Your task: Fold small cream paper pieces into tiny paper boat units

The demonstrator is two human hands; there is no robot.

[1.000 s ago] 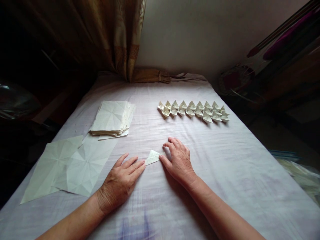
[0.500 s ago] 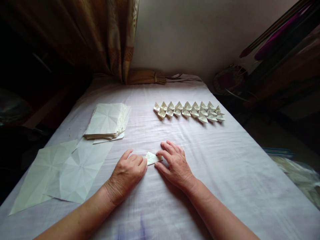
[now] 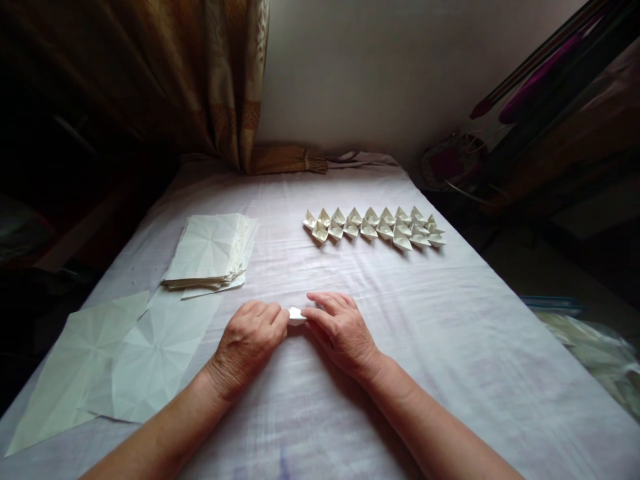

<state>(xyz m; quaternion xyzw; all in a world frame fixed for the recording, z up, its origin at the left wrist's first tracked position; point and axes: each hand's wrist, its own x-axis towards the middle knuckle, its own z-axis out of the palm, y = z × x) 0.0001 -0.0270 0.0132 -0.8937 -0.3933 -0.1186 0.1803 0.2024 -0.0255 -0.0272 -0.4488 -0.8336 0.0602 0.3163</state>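
A small folded white paper piece (image 3: 296, 315) lies on the pale cloth-covered table (image 3: 450, 333), pinched between both hands. My left hand (image 3: 249, 341) has its fingers curled and closed on the piece's left end. My right hand (image 3: 340, 329) presses its fingertips together on the right end. Most of the piece is hidden by the fingers. Beyond the hands, a double row of several finished folded paper shapes (image 3: 373, 226) stretches across the table.
A stack of creased white sheets (image 3: 211, 250) lies at the left. Two loose creased sheets (image 3: 120, 353) lie nearer the left edge. A brown curtain (image 3: 235, 80) hangs at the back. Dark clutter stands at the right, with a plastic bag (image 3: 590, 340) beside the table.
The paper piece was a flat triangle between spread hands. Both hands have closed in and folded it smaller, and the fingers now pinch it from both ends.
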